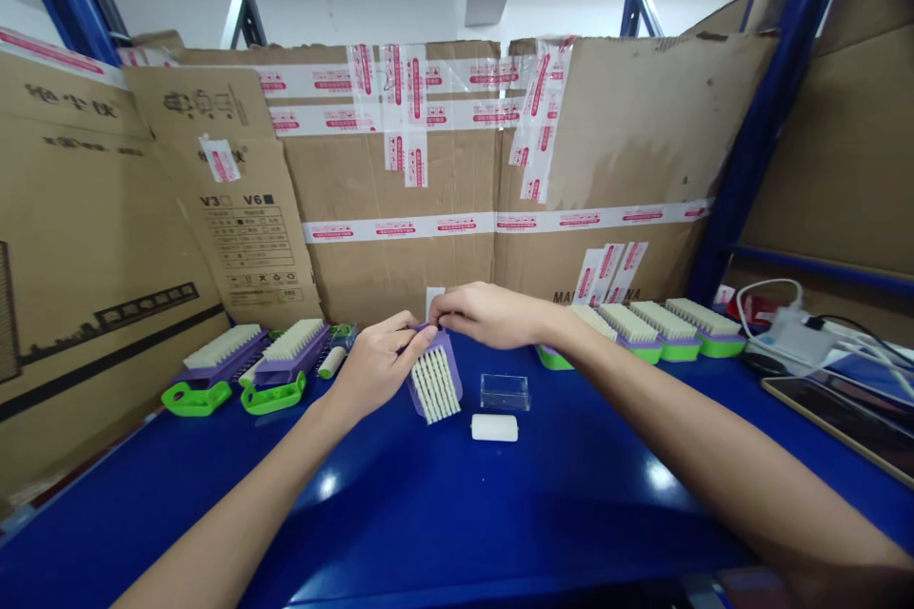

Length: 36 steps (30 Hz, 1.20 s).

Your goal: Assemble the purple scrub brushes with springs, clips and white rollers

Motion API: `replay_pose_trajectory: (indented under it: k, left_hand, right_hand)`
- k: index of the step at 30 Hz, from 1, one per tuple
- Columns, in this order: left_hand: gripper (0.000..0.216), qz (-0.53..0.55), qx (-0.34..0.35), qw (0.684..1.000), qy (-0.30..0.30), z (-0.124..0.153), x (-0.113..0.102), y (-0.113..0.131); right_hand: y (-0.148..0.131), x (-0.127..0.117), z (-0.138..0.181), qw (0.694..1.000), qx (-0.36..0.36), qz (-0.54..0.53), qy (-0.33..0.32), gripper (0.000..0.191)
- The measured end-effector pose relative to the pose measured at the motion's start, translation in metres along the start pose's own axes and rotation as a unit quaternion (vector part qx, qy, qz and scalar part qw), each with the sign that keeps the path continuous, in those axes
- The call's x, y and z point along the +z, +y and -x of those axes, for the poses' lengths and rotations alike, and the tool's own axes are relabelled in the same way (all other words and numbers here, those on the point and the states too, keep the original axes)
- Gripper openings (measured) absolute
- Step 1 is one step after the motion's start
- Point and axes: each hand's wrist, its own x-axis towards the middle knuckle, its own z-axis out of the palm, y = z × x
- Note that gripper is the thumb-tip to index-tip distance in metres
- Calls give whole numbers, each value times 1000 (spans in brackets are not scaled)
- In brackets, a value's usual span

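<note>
My left hand (387,362) is closed on a purple brush head (435,383) with rows of cream bristles, tilted above the blue tabletop. At the brush's top edge, the fingers of my right hand (480,312) are pinched together; what they grip, if anything, is hidden behind them. Just right of the brush, a small clear plastic box (505,392) lies on the table. In front of that box is a white, rounded block (494,428).
Purple brushes with green handles (275,392) lie at the left. Several green-and-purple brushes (675,331) line the right side. A phone (846,423) and white cables (867,357) lie far right. Taped cardboard (400,271) walls the back, between blue posts (761,128).
</note>
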Motion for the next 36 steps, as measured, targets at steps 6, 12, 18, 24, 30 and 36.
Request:
replay_pose_trajectory:
  k: [6, 12, 18, 24, 30, 36]
  left_hand:
    - [46, 17, 0, 1000, 1, 1, 1, 0]
    - [42, 45, -11, 999, 18, 3, 6, -1]
    - [31, 34, -10, 999, 3, 6, 8, 5]
    - [24, 27, -23, 999, -2, 11, 11, 5]
    - [38, 34, -31, 999, -17, 15, 14, 0]
    - [62, 47, -17, 998, -31, 15, 20, -2]
  right_hand:
    - [-3, 53, 52, 985, 2, -20, 169, 37]
    - [12, 84, 82, 948, -30, 140, 285, 23]
    - [13, 94, 81, 955, 4, 114, 274, 22]
    - [8, 93, 81, 964, 38, 59, 257, 24]
    - [2, 88, 82, 964, 49, 27, 258, 28]
    - [-2, 87, 81, 964, 55, 20, 260, 31]
